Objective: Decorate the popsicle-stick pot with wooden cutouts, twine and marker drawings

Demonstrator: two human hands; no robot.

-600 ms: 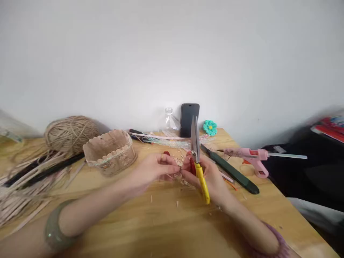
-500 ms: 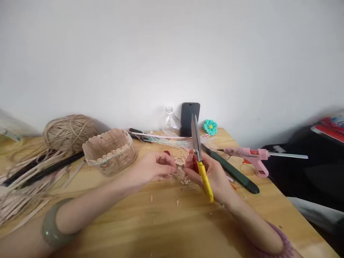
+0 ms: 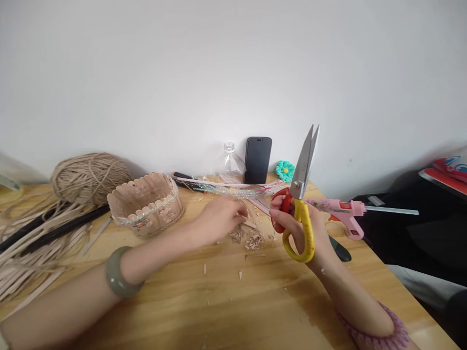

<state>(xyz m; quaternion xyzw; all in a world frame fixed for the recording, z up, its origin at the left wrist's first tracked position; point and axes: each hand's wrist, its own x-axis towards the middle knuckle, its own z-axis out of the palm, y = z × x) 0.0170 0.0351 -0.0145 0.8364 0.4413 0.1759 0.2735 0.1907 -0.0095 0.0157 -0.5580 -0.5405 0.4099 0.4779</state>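
My right hand (image 3: 306, 228) holds a pair of scissors (image 3: 303, 167) with one red and one yellow handle, its blades pointing up and slightly parted. Over a pile of small wooden scraps (image 3: 254, 240) at the middle of the table, my left hand (image 3: 224, 216) has its fingers curled down and together. Its fingertips are partly hidden, so anything pinched there cannot be made out. A pale flat wooden piece (image 3: 250, 224) lies just by those fingertips. Left of that hand stands an oval wooden basket (image 3: 160, 218) with a scalloped rim and a glittery trim.
A ball of beige twine (image 3: 91, 177) and loose wooden strips (image 3: 25, 277) lie at left. Against the wall are a clear bottle top (image 3: 229, 163), a phone (image 3: 258, 160) and a teal flower (image 3: 285, 170). A pink glue gun (image 3: 346, 210) rests near the right edge, by a dark green tool (image 3: 340, 250).
My right hand has moved right, carrying the scissors away from the scraps and turning them so both handles show. My left hand has shifted slightly forward over the pile.
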